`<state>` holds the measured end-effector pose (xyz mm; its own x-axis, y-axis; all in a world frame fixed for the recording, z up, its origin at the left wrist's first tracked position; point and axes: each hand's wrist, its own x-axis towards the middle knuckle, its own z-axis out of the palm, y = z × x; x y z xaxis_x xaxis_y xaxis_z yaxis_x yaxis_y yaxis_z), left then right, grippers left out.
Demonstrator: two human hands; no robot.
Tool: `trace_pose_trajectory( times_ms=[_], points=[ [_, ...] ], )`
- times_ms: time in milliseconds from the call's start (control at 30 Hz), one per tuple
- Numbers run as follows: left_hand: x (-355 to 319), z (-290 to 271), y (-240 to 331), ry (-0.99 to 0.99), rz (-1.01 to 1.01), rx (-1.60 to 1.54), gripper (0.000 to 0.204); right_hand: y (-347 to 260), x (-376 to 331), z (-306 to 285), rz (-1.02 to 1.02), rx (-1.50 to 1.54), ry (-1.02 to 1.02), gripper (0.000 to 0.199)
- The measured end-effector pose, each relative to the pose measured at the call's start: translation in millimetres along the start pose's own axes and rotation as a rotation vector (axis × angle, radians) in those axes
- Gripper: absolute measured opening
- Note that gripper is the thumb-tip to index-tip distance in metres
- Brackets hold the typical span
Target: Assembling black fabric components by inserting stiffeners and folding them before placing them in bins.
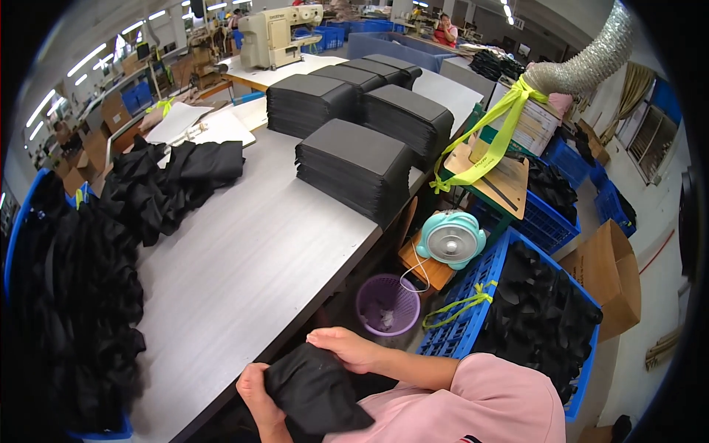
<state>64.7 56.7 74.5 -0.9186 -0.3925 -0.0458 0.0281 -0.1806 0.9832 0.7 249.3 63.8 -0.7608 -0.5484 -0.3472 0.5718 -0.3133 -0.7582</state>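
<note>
A piece of black fabric [314,389] hangs in folds between my two hands, in front of the table's near edge and over my lap. My left hand [256,391] is closed on its left side, with the fingertips partly hidden by the cloth. On its upper right edge, my right hand [346,348] grips with the fingers held together; the thumb side shows on top. Beyond my hands, tall neat stacks of flat black pieces [354,159] stand on the grey table [244,273]. Loose black fabric [96,288] lies heaped along the table's left side.
A purple waste basket [388,306] stands on the floor right of the table. Beside it a turquoise fan [451,241] sits on a wooden stool. A blue crate [461,321] of black pieces is at my right. A sewing machine [277,37] stands at the far end.
</note>
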Motion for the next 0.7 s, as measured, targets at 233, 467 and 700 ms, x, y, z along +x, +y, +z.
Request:
trace_pose_trajectory(
  times_ms=[233, 467, 700],
  points=[
    [-56, -4, -25, -0.322, -0.742, -0.501, 0.041, -1, 21, 19, -0.318, -0.406, -0.150, 0.027],
    [-64, -6, -33, -0.311, -0.577, -0.235, 0.040, 75, 47, 33, -0.130, -0.402, -0.490, 0.030],
    [-45, 3, -30, -0.220, -0.415, -0.190, 0.040, 114, 33, 53, -0.058, -0.400, -0.506, 0.037]
  ],
)
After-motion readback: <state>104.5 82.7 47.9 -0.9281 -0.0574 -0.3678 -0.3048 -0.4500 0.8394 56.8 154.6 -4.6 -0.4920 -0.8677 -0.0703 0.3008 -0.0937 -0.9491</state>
